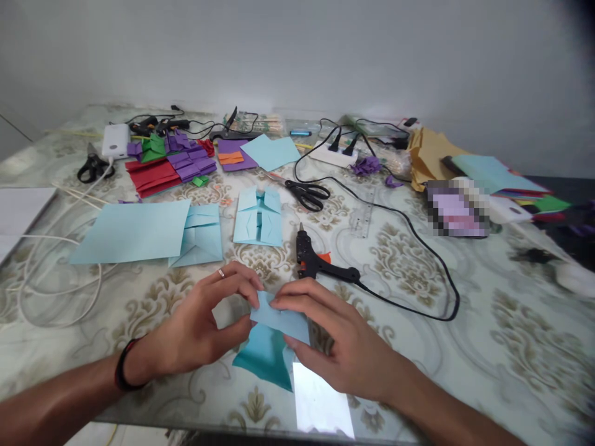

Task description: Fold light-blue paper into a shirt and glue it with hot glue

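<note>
1. Plain grey wall [297, 56] behind, running the full width; in front of it, a pale table [409, 371] with a gold-brown leaf pattern and a glossy surface.
2. Along the far side, crowded: purple, red and green folded papers [186, 158], a white power strip [331, 155] with black plugs, brown paper [430, 155]. Nearer, black-handled scissors [309, 195], a black glue gun [325, 261], a pale blue folded piece [258, 217] and a flat blue sheet [134, 230].
3. Pixelated: a purple-faced item [458, 212] at right. Blurred: dark and white objects by the right edge. Cut off: a white sheet [21, 214] at left. Below the right hand [341, 337], a bright white patch [323, 402]; cannot tell whether paper or reflection.
4. Near the front edge, between both hands and on the near side of the glue gun: folded blue paper [283, 321], partly covered by fingers.
5. Upper flap with its long axis roughly left to right, sloping nearer at the right end; darker teal part extending below, toward the front edge.
6. Left hand [204, 322] pinching the left end between thumb and fingers; right hand gripping the right part, fingers over the top, thumb at the lower edge.
</note>
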Demonstrator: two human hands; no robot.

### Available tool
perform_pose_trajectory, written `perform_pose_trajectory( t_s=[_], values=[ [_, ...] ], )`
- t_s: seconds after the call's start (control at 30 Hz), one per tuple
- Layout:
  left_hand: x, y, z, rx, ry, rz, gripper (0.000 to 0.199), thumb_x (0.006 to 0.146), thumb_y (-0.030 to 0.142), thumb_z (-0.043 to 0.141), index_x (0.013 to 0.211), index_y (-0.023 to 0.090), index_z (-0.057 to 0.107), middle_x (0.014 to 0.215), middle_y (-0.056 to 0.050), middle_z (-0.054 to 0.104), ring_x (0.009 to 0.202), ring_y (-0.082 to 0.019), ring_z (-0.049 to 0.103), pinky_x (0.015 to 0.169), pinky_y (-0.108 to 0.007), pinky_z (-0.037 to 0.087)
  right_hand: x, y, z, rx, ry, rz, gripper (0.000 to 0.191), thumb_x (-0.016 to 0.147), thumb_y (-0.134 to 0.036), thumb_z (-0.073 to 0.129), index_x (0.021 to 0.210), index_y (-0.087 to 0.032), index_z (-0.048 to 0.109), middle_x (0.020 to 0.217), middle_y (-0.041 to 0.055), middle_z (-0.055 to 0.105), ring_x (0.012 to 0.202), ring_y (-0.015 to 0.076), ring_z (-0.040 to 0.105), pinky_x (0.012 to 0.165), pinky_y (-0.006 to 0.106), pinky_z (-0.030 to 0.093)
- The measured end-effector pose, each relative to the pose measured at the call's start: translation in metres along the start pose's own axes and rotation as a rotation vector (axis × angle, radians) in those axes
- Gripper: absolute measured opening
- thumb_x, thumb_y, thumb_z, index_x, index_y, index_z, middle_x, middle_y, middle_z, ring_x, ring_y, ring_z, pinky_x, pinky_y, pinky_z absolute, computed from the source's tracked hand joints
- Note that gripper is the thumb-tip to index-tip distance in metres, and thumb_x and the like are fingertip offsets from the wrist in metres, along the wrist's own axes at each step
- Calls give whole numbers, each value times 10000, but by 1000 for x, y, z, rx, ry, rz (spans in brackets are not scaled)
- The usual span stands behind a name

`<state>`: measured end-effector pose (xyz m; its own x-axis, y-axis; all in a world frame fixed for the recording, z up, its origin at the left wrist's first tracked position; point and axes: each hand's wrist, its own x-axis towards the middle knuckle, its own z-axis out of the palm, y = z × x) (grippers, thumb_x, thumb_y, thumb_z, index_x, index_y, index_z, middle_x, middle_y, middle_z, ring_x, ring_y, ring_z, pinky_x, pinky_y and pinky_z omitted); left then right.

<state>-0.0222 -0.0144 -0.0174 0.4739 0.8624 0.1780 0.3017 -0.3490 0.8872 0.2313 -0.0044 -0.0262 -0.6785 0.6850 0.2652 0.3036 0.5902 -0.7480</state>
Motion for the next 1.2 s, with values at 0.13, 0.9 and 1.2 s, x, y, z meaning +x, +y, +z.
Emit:
perform_pose_trajectory(
  t_s=[0.13, 0.9, 1.2],
  values=[
    [-1, -1, -3, -78, -36, -32, 192, 917, 78, 638, 1035, 229, 623, 1204, -45, 615, 1147, -193, 610, 1024, -343, 463, 0, 0, -1, -13, -1, -1, 320, 959, -195, 625, 1279, -193, 619, 1257, 109, 611, 1154, 202, 645, 1023, 319, 550],
    [6, -9, -9, -125, 125, -246, 239, 1006, 342, 629, 838, 185, 693, 809, -11, 712, 763, -150, 633, 723, -266, 473, 2, 4, -3, 88, 27, 102, 584, 716, 15, 531, 1216, -263, 650, 1196, 51, 678, 1085, 209, 685, 901, 336, 577],
    [6, -11, -5, -116, 32, -278, 209, 1011, 323, 615, 886, 179, 700, 818, -16, 699, 767, -146, 623, 707, -258, 472, 4, 4, -6, 198, -52, 221, 669, 687, 36, 548, 1261, -295, 637, 1282, 41, 662, 1187, 241, 644, 1005, 410, 524]
  ],
)
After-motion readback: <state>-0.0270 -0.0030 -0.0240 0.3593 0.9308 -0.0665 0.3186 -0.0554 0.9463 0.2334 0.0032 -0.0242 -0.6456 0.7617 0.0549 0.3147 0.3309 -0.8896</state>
